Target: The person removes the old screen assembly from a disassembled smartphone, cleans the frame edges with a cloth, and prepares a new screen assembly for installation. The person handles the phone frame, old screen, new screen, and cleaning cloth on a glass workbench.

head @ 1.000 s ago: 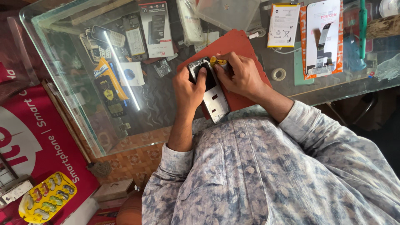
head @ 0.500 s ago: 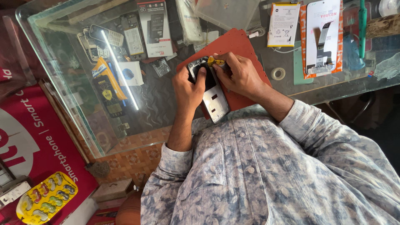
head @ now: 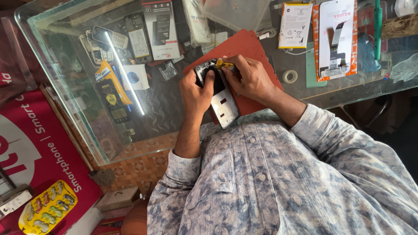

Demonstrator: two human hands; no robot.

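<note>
On the red mat [head: 244, 48], left hand [head: 196, 89] clamps the opened phone [head: 220, 98], long axis toward the person; right hand [head: 250, 78] pinches a yellow-handled screwdriver [head: 224, 65] at its far end.

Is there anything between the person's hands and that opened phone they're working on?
Nothing visible. The left hand holds the opened phone directly, and the right hand presses a yellow-handled tool onto its top end, over the red mat.

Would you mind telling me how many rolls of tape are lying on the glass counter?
1. A small tape roll lies flat on the glass counter, just off the red mat's edge, near the right hand. Others could be hidden among the packages.
</note>
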